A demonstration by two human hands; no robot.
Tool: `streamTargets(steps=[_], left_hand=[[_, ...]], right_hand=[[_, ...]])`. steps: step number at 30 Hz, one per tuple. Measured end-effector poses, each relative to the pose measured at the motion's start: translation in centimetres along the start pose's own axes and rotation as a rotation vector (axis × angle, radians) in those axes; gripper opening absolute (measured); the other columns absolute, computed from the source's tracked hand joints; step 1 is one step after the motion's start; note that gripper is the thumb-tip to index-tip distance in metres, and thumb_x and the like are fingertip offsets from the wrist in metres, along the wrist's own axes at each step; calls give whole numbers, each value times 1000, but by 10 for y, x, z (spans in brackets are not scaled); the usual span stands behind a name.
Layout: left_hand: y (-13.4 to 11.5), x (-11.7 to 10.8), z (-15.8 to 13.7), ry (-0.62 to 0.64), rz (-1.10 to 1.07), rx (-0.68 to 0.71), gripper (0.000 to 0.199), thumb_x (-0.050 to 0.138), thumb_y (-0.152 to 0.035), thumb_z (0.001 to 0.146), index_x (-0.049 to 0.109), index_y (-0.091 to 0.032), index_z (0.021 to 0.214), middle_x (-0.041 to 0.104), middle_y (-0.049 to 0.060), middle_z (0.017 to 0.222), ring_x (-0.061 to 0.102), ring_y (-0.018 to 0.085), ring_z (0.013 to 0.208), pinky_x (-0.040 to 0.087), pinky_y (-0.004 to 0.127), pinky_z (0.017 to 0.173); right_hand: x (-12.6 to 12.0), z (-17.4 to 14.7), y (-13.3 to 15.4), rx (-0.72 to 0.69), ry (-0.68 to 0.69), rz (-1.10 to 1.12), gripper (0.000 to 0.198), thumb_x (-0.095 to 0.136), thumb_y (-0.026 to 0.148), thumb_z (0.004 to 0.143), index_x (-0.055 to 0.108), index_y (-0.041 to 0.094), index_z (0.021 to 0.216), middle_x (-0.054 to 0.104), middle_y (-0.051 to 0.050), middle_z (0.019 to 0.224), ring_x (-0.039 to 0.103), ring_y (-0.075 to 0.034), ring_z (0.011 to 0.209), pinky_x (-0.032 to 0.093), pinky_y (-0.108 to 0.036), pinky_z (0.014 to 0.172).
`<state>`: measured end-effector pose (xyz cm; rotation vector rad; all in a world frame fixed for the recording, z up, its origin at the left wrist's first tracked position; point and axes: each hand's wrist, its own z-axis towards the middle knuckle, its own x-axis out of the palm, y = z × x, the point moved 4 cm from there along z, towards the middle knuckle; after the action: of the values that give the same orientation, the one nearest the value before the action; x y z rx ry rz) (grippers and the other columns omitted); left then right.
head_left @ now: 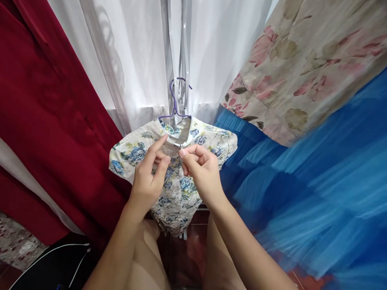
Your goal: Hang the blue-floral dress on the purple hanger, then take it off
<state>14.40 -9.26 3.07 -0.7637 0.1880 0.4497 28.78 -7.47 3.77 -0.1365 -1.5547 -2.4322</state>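
While the floral garment (172, 184) hangs front and centre, on a purple hanger (174, 103), I work with both hands at its neckline (172, 141). White cloth printed with blue flowers and yellow-green leaves, it has short sleeves spread to either side and a body narrowing downward between my legs (148, 262). My right hand (207, 173) is closed in a pinch, thumb against forefinger, upon the front of the neckline; the small part between the tips is too tiny to identify. My left hand (149, 173) is parted, forefinger extended towards the neckline's edge and thumb held away from it; whether that fingertip makes contact I cannot tell. Behind the hanger's hook run pale, shiny straps (172, 38), backed by white drapery (136, 54). To the left falls deep red fabric (55, 106); to the right, beige cloth with pink blossoms (298, 64) overlies layered blue tulle (306, 187). Below are reddish floor tiles (189, 259) and, at lower left, a white cable (43, 255) curving over a black object (56, 269).
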Motion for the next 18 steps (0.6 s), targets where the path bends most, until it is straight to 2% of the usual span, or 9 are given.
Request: streamTargets(steps=[3, 5, 8, 11, 13, 15, 16, 18], left_hand=[[-10, 9, 31, 76, 139, 129, 19, 52, -29, 98, 66, -21, 109, 66, 2, 87, 61, 14, 80, 48, 25, 76], [-16, 14, 36, 23, 157, 176, 14, 56, -27, 96, 66, -19, 92, 66, 1, 82, 61, 13, 76, 47, 24, 73], [-25, 15, 35, -110, 65, 174, 11, 58, -26, 95, 65, -18, 90, 64, 0, 75, 62, 13, 70, 49, 24, 69], [-24, -6, 45, -372, -14, 158, 16, 56, -28, 96, 63, -17, 88, 59, -1, 69, 60, 12, 65, 48, 24, 63], [-10, -34, 55, -584, -20, 163, 17, 57, -30, 95, 63, -16, 87, 57, -1, 71, 58, 11, 66, 46, 23, 61], [19, -65, 63, -751, -49, 135, 18, 58, -31, 94, 62, -15, 85, 56, -2, 72, 55, 10, 67, 45, 23, 61], [39, -79, 65, -812, -93, 89, 19, 57, -31, 94, 60, -15, 84, 54, -3, 71, 53, 9, 65, 44, 22, 60], [85, -95, 64, -823, -235, -99, 24, 49, -30, 97, 53, -16, 79, 46, -6, 65, 48, 6, 59, 41, 19, 57]], right_hand=[[-4, 3, 4, -3, 47, -22, 21, 63, 32, 89, 53, 19, 75, 49, 7, 47, 43, -8, 42, 30, -20, 44], [-7, 7, -1, -11, 77, -42, 19, 61, 30, 89, 51, 20, 77, 47, 8, 48, 42, -8, 43, 31, -21, 45], [-13, 15, -20, -39, 84, -128, 12, 59, 29, 90, 52, 21, 83, 44, 8, 52, 40, -9, 45, 30, -22, 47], [-20, 14, -46, 16, 87, -259, 18, 57, 31, 91, 50, 21, 78, 43, 7, 52, 40, -10, 46, 27, -23, 47], [-25, 7, -59, 75, 116, -293, 22, 56, 32, 91, 47, 21, 74, 42, 7, 51, 40, -10, 46, 27, -23, 48], [-29, -5, -63, 121, 145, -286, 23, 57, 32, 91, 48, 21, 73, 42, 7, 52, 39, -10, 47, 26, -23, 48], [-30, -12, -63, 141, 161, -283, 23, 57, 32, 91, 48, 20, 73, 43, 7, 52, 39, -10, 48, 27, -23, 48], [-31, -25, -58, 170, 189, -293, 23, 56, 31, 92, 50, 20, 73, 44, 6, 53, 39, -10, 50, 28, -23, 49]])
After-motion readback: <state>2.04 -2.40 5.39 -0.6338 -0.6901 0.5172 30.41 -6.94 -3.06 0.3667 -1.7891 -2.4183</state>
